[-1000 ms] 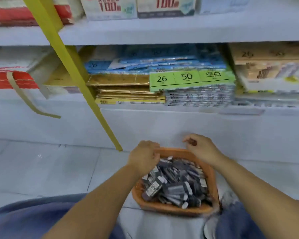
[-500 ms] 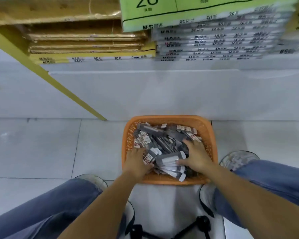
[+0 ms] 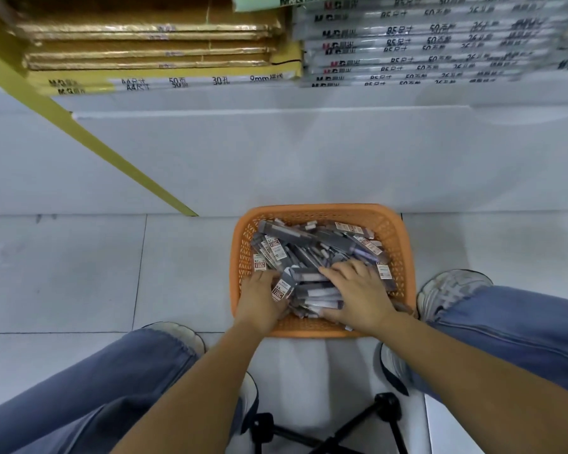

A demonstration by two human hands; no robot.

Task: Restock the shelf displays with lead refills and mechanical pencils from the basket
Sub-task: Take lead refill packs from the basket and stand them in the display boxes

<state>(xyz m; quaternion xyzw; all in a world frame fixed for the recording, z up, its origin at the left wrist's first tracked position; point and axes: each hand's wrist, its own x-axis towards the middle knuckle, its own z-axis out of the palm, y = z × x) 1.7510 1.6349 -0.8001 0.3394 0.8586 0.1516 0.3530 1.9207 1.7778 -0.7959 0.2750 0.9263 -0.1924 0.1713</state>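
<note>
An orange basket (image 3: pixel 397 237) stands on the floor between my feet, heaped with grey lead refill packs (image 3: pixel 312 247) with white labels. Both my hands are inside it at the near side. My left hand (image 3: pixel 259 299) has its fingers curled into the left edge of the pile and holds a labelled pack against its thumb. My right hand (image 3: pixel 358 296) lies over the middle of the pile, fingers spread on top and thumb hooked under a bunch of packs. I cannot pick out any mechanical pencils in the heap.
The white shelf base (image 3: pixel 309 152) rises just behind the basket. On the shelf above lie stacked gold packs (image 3: pixel 151 54) and clear loose-leaf paper packs (image 3: pixel 423 44). A yellow strut (image 3: pixel 89 139) slants down to the floor at left. A black tripod (image 3: pixel 358 427) sits below my arms.
The view has tilted down from the shelves to the basket. Both hands went from the basket's far rim into the pile and now close on packs near its front.
</note>
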